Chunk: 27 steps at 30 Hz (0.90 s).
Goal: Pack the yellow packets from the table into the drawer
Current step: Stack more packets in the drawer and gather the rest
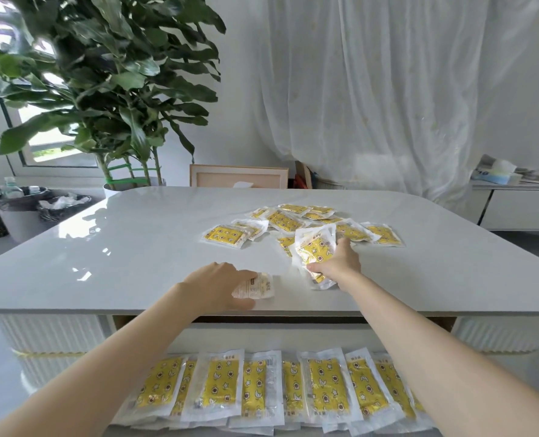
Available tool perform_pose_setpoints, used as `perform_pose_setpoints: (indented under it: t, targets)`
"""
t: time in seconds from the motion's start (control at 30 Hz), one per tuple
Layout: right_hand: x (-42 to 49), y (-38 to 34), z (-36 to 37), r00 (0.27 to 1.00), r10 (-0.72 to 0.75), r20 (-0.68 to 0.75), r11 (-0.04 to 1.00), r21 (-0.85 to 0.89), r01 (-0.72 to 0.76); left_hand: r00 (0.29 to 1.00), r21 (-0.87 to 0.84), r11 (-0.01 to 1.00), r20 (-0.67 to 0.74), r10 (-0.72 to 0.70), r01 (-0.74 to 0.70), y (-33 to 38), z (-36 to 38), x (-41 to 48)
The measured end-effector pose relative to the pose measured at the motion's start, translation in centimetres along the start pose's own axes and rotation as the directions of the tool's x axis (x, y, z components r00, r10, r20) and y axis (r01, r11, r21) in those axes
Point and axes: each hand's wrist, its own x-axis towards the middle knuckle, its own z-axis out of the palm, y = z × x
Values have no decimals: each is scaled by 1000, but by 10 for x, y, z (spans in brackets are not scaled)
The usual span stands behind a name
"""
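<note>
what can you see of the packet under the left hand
The packet is a flat plastic pouch, pale printed back up, no yellow showing. It lies on the table near the front edge. The left hand covers its left part, fingers on its far edge, thumb at its near edge. It lies apart from the yellow packets that the right hand grips.
</note>
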Motion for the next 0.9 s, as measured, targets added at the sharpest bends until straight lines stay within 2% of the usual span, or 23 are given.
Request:
perform_pose_setpoints:
  t: [0.2, 0.37, 0.47, 0.57, 0.67, 0.73, 0.83, 0.9]
  targets:
    - [-8, 5, -6, 994, 28, 104, 980, 191, -47, 999, 56, 998, -38, -13, 15, 7, 3, -24]
    - [-30, 4, -14, 978, 33, 207, 928, 356, -107, 998, 7, 1000, -51, -29, 29, 12, 2, -36]
    - [-39, 5, -18, 960, 2, 281, 897, 424, -126, 995, 34, 997, -77, -68, 71, 15, 4, -43]
    - [-26, 20, -12, 946, -86, 311, 889, 453, -68, 982, 20, 989, -121, -142, 145, 15, 1, -53]
    - [-48, 8, -20, 931, -109, 349, 900, 432, -57, 943, -203, 952, -196, -269, 229, 12, -8, -64]
    - [-59, 4, -23, 922, -123, 366, 902, 429, -50, 898, -381, 880, -219, -382, 282, 11, -14, -71]
    - [-75, 2, -23, 905, -138, 403, 897, 439, -59, 862, -614, 727, -143, -485, 307, 16, -23, -81]
    - [-90, 0, -24, 895, -136, 424, 896, 439, -71, 846, -745, 582, -46, -532, 325, 19, -23, -88]
